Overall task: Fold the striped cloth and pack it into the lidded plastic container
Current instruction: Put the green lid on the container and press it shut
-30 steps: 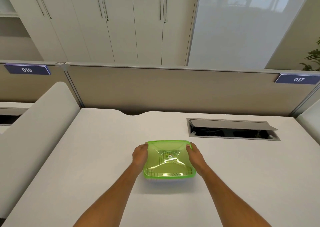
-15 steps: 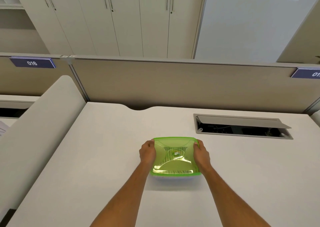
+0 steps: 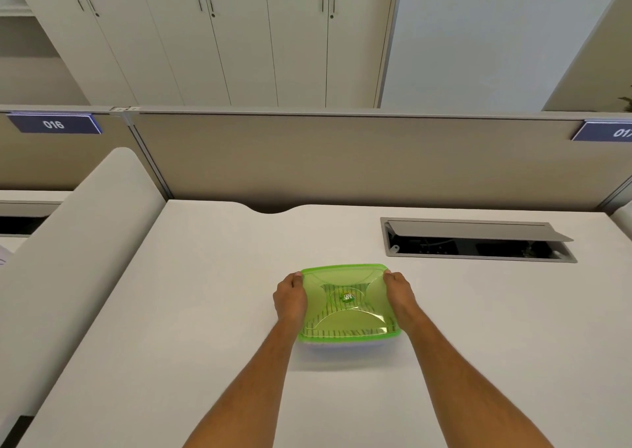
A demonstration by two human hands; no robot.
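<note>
A plastic container with a translucent green lid (image 3: pixel 345 278) sits on the white desk (image 3: pixel 205 310), a little right of its middle. Through the lid I see the striped cloth (image 3: pixel 337 331) lying inside. My left hand (image 3: pixel 290 299) grips the container's left side, fingers curled at the lid's far left corner. My right hand (image 3: pixel 399 293) grips the right side the same way, thumb at the far right corner. The clear base under the lid is mostly hidden.
An open cable hatch (image 3: pixel 478 240) is set into the desk behind and to the right of the container. A beige partition (image 3: pixel 342 160) closes the desk's far edge. A white side panel (image 3: pixel 78 242) rises along the left.
Both hands have stayed on the container's two sides, sliding slightly toward the far corners. The view has shifted, so the container appears further right and higher in frame.
</note>
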